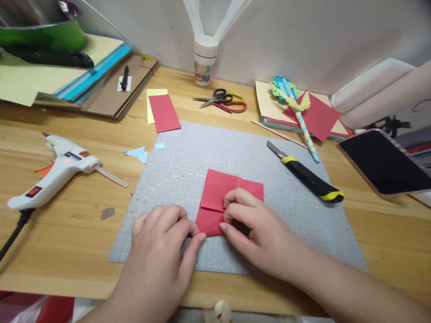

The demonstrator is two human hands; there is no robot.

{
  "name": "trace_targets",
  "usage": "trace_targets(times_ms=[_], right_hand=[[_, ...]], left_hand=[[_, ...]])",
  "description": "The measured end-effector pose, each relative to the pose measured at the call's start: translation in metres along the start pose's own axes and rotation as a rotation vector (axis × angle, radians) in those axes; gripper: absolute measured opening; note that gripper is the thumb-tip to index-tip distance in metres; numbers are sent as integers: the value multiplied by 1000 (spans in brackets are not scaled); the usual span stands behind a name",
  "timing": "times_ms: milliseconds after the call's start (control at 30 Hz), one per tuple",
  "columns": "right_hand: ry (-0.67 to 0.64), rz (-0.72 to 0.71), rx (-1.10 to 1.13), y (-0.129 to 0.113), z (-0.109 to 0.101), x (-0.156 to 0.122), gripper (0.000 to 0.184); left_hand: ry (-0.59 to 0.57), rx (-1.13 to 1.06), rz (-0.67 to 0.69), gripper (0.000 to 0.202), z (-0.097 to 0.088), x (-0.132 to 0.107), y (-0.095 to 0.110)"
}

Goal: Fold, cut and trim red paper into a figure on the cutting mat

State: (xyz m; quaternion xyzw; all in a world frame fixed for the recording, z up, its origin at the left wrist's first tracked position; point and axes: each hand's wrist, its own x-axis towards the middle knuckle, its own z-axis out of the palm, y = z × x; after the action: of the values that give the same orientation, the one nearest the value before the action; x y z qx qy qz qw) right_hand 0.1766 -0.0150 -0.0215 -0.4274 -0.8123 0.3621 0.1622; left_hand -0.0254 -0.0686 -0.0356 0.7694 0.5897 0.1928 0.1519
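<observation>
A folded red paper (220,188) lies near the middle of the grey cutting mat (229,143), with creases and a raised flap edge across it. At its lower left corner, the thumb and curled fingers of my left hand (164,237) close on the paper's edge. My right hand (249,224) rests over the paper's right part, fingers bent and gripping its lower edge and flap; part of the sheet is hidden beneath it. Right of the paper, a black and yellow utility knife (305,175) lies on the mat.
A white glue gun (67,166) lies at left near blue paper scraps (136,153). Behind the mat are red paper pieces (164,112), scissors (218,98) and stacked paper cups (204,63). A paper flower (299,114), a wooden stick (278,133) and a tablet (387,161) are at right.
</observation>
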Motion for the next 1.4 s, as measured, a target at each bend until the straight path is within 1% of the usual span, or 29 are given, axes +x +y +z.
trace_targets(times_ms=[200, 267, 300, 400, 467, 533, 600, 767, 1000, 1233, 1400], right_hand=[[-14, 20, -13, 2, 3, 4, 15], [-11, 28, -11, 3, 3, 5, 15], [-8, 27, -10, 3, 3, 6, 15], [1, 6, -13, 4, 4, 7, 15], [3, -8, -25, 4, 4, 7, 15], [4, -19, -40, 4, 4, 8, 14], [6, -25, -55, 4, 4, 8, 14], [19, -29, -64, 3, 5, 7, 14], [12, -19, -69, 4, 6, 9, 14], [18, -17, -66, 3, 8, 7, 15], [28, -14, -64, 3, 8, 7, 14]], left_hand=[[-8, 72, 45, 12, 0, 3, 0], [12, 73, 103, 8, 0, 0, -3], [18, 71, 162, 13, -1, -3, -5], [-10, 129, 377, 40, -2, -14, -11], [-59, 224, 441, 50, -2, -21, -15], [-108, 301, 432, 54, -2, -26, -16], [-133, 335, 427, 56, -2, -27, -16], [-72, 337, 445, 47, -2, -22, -12], [-82, 307, 437, 48, -4, -21, -13], [-105, 322, 422, 50, -1, -21, -13], [-82, 308, 420, 48, -3, -18, -11]])
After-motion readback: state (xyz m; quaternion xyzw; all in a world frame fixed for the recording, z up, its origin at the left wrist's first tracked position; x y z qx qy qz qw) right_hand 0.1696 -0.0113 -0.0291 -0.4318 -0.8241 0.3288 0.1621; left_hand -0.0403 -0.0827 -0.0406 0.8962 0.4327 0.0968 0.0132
